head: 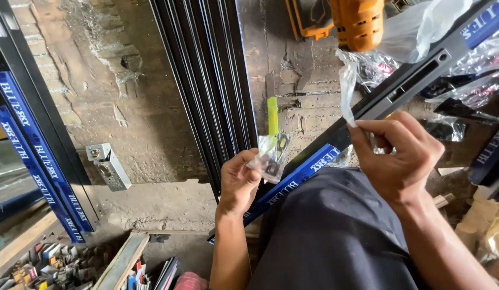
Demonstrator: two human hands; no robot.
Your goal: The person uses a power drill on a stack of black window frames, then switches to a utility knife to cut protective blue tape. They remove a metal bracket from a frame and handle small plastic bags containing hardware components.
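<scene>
My left hand [239,180] pinches a small clear plastic bag [272,157] with dark metal parts inside. My right hand [397,158] grips a strip of clear plastic wrap [347,91] that peels up off a long dark grey metal profile [405,80]. The profile lies diagonally across my lap, its lower part wrapped in blue protective film [300,174]. A slot is cut into its bare upper part.
A bundle of long black profiles [206,80] runs over the rough concrete floor. More blue-filmed profiles [34,156] lie at left, a small metal lock part [107,166] beside them. An orange power drill [359,21] sits at top. A yellow-handled tool [272,115] lies on the floor.
</scene>
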